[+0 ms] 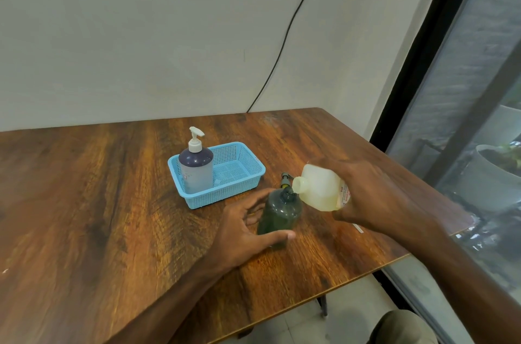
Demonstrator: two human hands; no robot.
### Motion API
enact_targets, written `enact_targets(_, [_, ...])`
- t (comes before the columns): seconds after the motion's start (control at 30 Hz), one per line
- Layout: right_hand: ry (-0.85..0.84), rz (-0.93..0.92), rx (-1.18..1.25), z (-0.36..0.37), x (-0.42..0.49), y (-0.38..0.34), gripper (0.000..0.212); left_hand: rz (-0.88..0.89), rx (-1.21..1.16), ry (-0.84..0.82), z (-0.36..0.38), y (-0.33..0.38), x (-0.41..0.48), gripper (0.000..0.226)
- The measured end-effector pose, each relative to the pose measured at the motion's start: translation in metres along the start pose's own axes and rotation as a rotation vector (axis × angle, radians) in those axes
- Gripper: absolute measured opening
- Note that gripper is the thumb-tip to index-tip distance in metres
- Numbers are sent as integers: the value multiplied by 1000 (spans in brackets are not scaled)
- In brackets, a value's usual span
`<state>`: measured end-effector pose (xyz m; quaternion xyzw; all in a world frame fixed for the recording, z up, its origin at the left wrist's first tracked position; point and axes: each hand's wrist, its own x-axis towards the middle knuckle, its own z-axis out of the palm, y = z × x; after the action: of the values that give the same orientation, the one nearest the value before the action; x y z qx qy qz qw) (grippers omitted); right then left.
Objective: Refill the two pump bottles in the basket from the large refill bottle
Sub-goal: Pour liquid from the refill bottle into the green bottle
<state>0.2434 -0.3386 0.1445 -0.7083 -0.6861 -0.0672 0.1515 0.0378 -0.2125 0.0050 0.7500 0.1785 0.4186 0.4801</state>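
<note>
Blue basket (pixel 225 198) on wooden table (pixel 112 202), purple pump bottle (pixel 196 171) upright in its left end, open green bottle (pixel 277 216) just right of basket, left hand (pixel 242 233) curled round it, right hand (pixel 375 197) gripping tilted refill bottle (pixel 320 188), spout at green bottle's neck, loose pump (pixel 285 178) lying beside basket

Left hand (pixel 242 228), right hand (pixel 372 197): both bare. Thumbnail on left hand trimmed short. Right hand slightly motion-blurred, detail soft. Left forearm (pixel 174 295): uncovered all way to near frame edge. Right forearm (pixel 456 264): uncovered up to near right corner. Knee (pixel 403 326), near right, below worktop (pixel 112 202) edge: plain olive-khaki fabric, unpatterned; trousers or shorts, cannot tell.
</note>
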Motion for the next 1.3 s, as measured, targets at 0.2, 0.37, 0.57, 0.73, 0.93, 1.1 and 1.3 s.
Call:
enact_targets(0.2, [-8, 7, -19, -1, 0, -1, 86, 3, 9, -1, 0, -1, 0, 78])
enact_targets(0.37, [11, -7, -12, -2, 0, -3, 84, 3, 4, 6, 1, -3, 0, 78])
enact_targets(0.57, [-15, 15, -26, -5, 1, -5, 86, -2, 16, 3, 1, -3, 0, 78])
enact_targets(0.73, [-26, 11, -25, -5, 2, -5, 85, -9, 11, 4, 1, -3, -1, 78])
enact_targets(0.93, [-28, 11, -24, -7, 0, -6, 84, -8, 11, -8, 0, -2, -1, 79])
enact_targets(1.1, [-64, 26, -42, -8, 2, -7, 86, -8, 18, -12, 0, -2, -1, 78])
enact_targets(1.3, [-68, 25, -43, -10, 2, -9, 86, -10, 24, -6, 0, 1, -2, 77])
